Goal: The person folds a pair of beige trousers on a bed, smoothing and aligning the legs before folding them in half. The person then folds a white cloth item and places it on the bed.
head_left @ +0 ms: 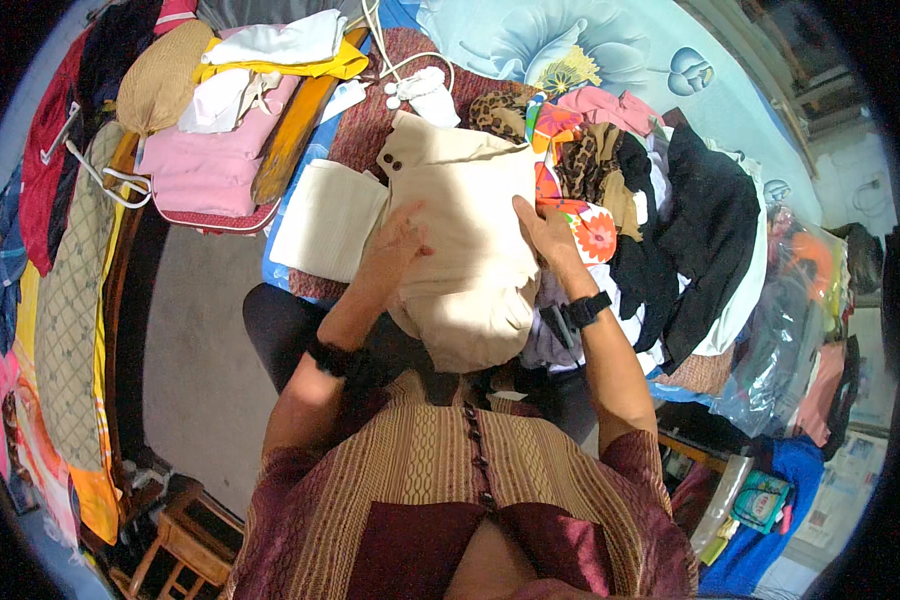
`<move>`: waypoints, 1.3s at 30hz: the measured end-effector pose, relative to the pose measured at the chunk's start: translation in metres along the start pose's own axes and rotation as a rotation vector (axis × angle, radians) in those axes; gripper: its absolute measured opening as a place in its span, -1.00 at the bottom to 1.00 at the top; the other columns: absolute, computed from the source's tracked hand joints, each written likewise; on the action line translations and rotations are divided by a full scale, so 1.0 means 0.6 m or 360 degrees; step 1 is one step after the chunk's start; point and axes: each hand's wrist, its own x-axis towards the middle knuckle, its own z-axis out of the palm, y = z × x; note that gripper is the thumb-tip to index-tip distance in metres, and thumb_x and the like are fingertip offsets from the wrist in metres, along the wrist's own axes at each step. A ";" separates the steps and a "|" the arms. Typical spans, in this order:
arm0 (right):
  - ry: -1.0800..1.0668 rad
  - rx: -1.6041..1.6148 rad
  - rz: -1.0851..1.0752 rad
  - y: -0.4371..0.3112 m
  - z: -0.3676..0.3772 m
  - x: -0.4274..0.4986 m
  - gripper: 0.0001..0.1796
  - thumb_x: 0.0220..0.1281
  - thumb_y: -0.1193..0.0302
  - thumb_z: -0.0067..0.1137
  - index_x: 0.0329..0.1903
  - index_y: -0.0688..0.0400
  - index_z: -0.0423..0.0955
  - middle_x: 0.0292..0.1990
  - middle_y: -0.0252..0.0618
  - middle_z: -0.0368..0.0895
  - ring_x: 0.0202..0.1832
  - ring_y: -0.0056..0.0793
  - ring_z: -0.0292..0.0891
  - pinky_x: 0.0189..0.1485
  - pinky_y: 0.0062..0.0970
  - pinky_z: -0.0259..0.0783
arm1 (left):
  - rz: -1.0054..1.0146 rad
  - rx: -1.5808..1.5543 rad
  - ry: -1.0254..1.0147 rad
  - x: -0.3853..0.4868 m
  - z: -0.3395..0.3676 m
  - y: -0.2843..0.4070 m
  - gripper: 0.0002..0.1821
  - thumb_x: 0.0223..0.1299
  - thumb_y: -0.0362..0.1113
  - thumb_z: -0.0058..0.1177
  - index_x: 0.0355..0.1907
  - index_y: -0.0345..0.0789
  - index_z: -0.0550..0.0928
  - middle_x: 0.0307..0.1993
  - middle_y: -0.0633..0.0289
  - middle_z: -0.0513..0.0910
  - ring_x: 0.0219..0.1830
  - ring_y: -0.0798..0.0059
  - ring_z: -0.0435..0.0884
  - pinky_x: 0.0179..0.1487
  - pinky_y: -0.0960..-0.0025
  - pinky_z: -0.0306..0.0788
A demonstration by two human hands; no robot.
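Observation:
A cream cloth garment [469, 225] with two dark buttons at its upper left corner lies partly folded before me, its lower end bunched over my lap. On its left part rests my left hand [401, 244], fingers spread over the cloth and slightly blurred. My right hand [549, 231] grips the garment's right edge; some of its fingers are hidden. Just left of the garment is a folded white ribbed cloth [330, 221]. To the right, beside my right hand, a floral-print cloth [594, 232] in orange and white shows from a heap of clothes.
Black clothing [709, 225] and leopard-print cloth [592, 161] lie heaped at right, near a clear plastic bag [776, 322]. Folded pink cloth [202, 172] and a woven hand fan [163, 75] are upper left. A white pouch with a cord [429, 97] lies beyond. A wooden stool [187, 536] stands lower left.

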 end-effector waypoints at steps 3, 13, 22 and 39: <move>0.0208 -0.0409 0.0054 -0.005 -0.012 0.044 -0.12 0.23 -0.27 -0.03 -0.28 0.50 0.61 -0.21 0.43 0.61 -0.02 0.26 0.57 0.09 -0.06 0.46 | 0.0016 0.0063 0.0071 0.031 -0.009 -0.029 -0.45 0.40 -0.25 0.00 0.41 -0.25 0.33 -0.22 0.29 0.47 -0.22 0.55 0.49 -0.12 0.44 0.47; -0.1113 0.1013 -0.0447 -0.051 -0.041 -0.008 -0.66 0.40 0.28 0.12 0.03 0.27 0.57 -0.09 -0.20 0.70 -0.14 -0.41 0.60 -0.07 -0.38 0.50 | -0.0073 0.0054 0.0045 0.049 -0.024 -0.070 -0.39 0.35 -0.37 -0.03 0.46 -0.23 0.27 -0.31 0.31 0.40 -0.33 0.58 0.47 -0.19 0.45 0.49; -0.0316 0.1159 -0.0183 -0.017 -0.113 0.036 -0.80 0.35 0.39 0.14 -0.14 0.27 0.59 -0.39 -0.33 0.65 -0.39 -0.59 0.53 -0.26 -0.61 0.47 | -0.0070 -0.0135 0.0103 0.050 -0.024 -0.072 -0.37 0.41 -0.39 -0.10 0.51 -0.18 0.20 -0.28 0.34 0.37 -0.30 0.60 0.44 -0.15 0.43 0.53; -0.0889 0.0964 0.0313 0.002 -0.037 -0.024 -0.42 0.08 0.38 0.44 0.13 0.36 0.46 -0.08 -0.12 0.69 -0.06 -0.39 0.63 0.04 -0.46 0.51 | 0.0351 0.0652 0.0252 0.027 -0.031 -0.089 -0.50 0.35 -0.32 0.02 0.33 -0.30 0.39 -0.09 0.14 0.57 -0.32 0.61 0.52 -0.20 0.42 0.47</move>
